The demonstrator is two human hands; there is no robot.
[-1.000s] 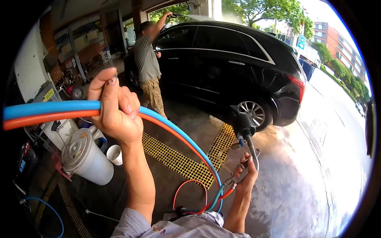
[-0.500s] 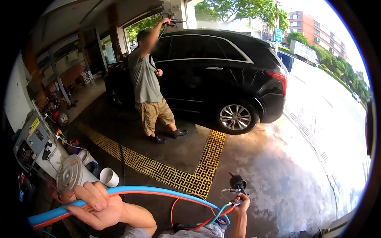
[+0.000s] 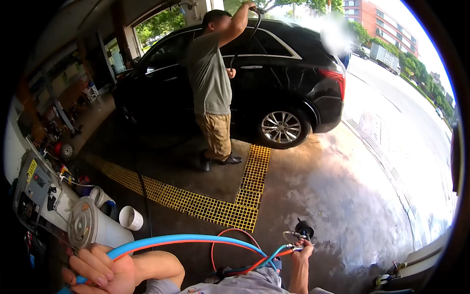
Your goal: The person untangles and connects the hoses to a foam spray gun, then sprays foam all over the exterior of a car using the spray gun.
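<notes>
One blue hose (image 3: 181,237) passes through the curled fingers of the left hand (image 3: 110,270), orange hose (image 3: 181,241) alongside. Right hand (image 3: 303,251): fingers closed about a black-coned spray gun (image 3: 304,229), held over concrete floor (image 3: 318,193), right of yellow grating (image 3: 208,206).

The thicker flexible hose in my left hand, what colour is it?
Light blue; that hose shows best in the head view.

A thick, bright-blue flexible hose (image 3: 171,237) is arching low across the view, with a slimmer orange-red flexible hose (image 3: 176,240) hugging its underside, and both are running into the curled left hand (image 3: 110,270). Over at lower right, a round-bodied black tool (image 3: 304,228) is jutting forward from the right hand (image 3: 304,251), while a teal hose (image 3: 277,250) is leading to the small metal fittings (image 3: 297,248) there.
</notes>
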